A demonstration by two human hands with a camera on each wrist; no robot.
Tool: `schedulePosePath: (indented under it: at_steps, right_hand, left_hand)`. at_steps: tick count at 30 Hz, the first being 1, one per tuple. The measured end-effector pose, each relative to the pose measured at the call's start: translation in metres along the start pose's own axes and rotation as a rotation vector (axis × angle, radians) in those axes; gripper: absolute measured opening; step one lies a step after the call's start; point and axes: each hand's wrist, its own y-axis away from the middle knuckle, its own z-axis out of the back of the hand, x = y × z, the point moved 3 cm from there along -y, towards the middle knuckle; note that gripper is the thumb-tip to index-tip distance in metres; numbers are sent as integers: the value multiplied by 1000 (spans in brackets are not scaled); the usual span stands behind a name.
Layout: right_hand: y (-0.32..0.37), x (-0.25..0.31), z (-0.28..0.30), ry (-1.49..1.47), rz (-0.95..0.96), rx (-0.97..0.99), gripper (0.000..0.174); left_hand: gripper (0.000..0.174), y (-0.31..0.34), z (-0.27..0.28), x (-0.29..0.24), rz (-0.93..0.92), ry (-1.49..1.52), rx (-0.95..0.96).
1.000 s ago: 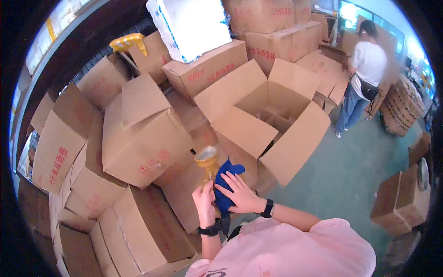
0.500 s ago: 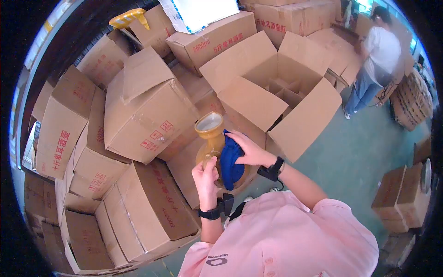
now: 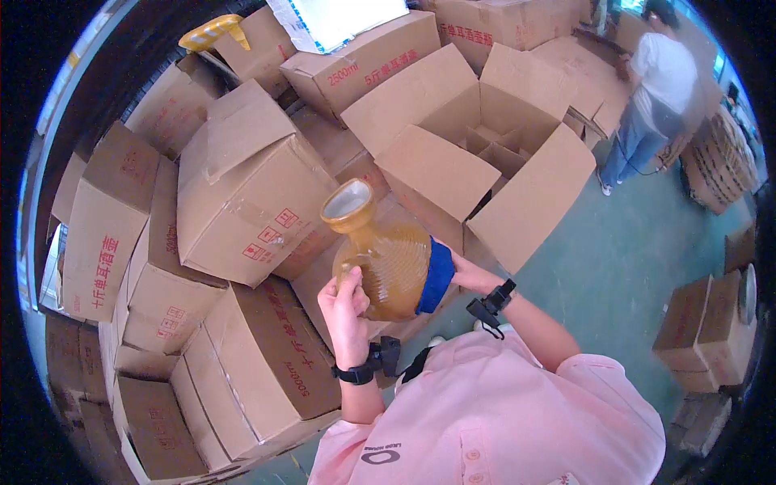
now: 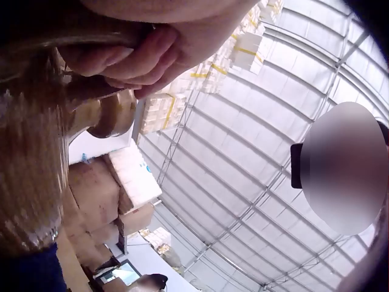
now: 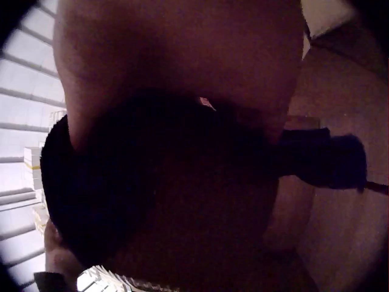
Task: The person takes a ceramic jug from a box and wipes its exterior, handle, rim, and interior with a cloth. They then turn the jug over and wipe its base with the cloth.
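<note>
A yellow-brown glazed jug (image 3: pixel 392 263) with a ribbed belly and a wide pale mouth hangs tilted in front of the pink shirt, mouth toward the upper left. My left hand (image 3: pixel 346 311) grips it at its side handle; the curled fingers (image 4: pixel 143 64) show in the left wrist view. Against the lower end of the jug lies a blue cloth (image 3: pixel 438 276). My right hand (image 3: pixel 473 276) holds that cloth to the base, its fingers mostly hidden behind cloth and jug. The right wrist view is dark, with the cloth (image 5: pixel 328 158) under the hand.
Beyond the jug stands an open carton (image 3: pixel 517 121) with cardboard dividers inside and flaps spread. Stacked cartons (image 3: pixel 250 198) fill the left side. Another person (image 3: pixel 659 89) stands at the back right. More boxes (image 3: pixel 707 323) sit on the green floor (image 3: pixel 566 267) at right.
The jug has come up and tipped, bringing its ribbed belly into view. My right hand and the cloth have shifted from the jug's side round to its base. The left hand keeps its grip.
</note>
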Motion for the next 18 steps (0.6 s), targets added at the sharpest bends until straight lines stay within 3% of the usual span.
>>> schedulePosePath:
  at_steps: [4, 10, 13, 16, 18]
  right_hand:
    - [-1, -2, -7, -85, 9, -9, 93]
    - [-10, -7, -18, 90, 181, 19, 119]
    - [-13, 9, -26, 166, 380, -95, 123]
    - [-13, 15, -36, 172, 450, -247, 126]
    - [-11, 24, -38, 338, 456, -344, 125]
  left_hand:
    - [17, -1, -7, -11, -40, -42, 3]
    - [20, -13, -14, -26, -77, 78, 42]
    - [20, -22, -20, -27, -68, 65, 34]
    - [19, -31, -22, -26, -43, 75, 87]
    - [18, -35, -24, -23, -39, 74, 67]
